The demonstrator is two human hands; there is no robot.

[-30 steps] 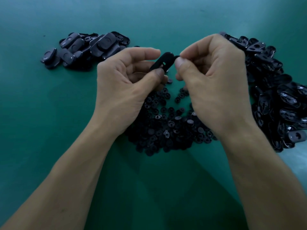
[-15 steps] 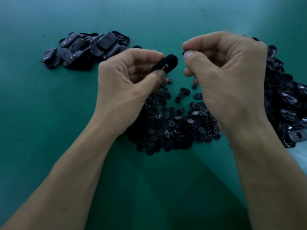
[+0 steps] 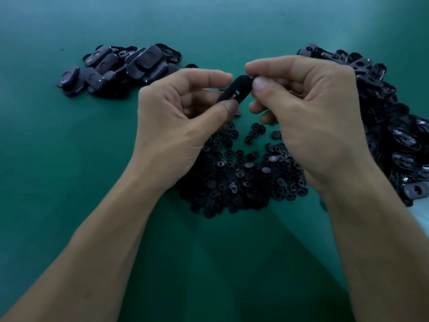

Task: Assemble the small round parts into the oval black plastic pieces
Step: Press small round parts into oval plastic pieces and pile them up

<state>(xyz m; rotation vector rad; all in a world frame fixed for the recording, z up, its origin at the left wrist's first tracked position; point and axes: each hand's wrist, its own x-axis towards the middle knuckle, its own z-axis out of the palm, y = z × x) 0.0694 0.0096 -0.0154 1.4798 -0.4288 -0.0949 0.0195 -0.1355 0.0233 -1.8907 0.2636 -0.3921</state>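
Observation:
My left hand [image 3: 176, 117] holds an oval black piece [image 3: 235, 89] between thumb and fingers, above the table, slot side facing me. My right hand [image 3: 308, 117] meets the piece's far end with its thumb and forefinger pinched together. They pinch a small round part that the fingertips almost wholly hide. A heap of small round parts [image 3: 241, 177] lies on the green table [image 3: 69, 182] under and between both hands.
A pile of oval pieces with a raised pad on top [image 3: 116, 68] lies at the back left. A larger pile of oval pieces [image 3: 394, 126] runs along the right side, partly behind my right hand.
My right hand drew away from the oval piece to the right, then came back to its far end. My left hand kept holding the piece almost still.

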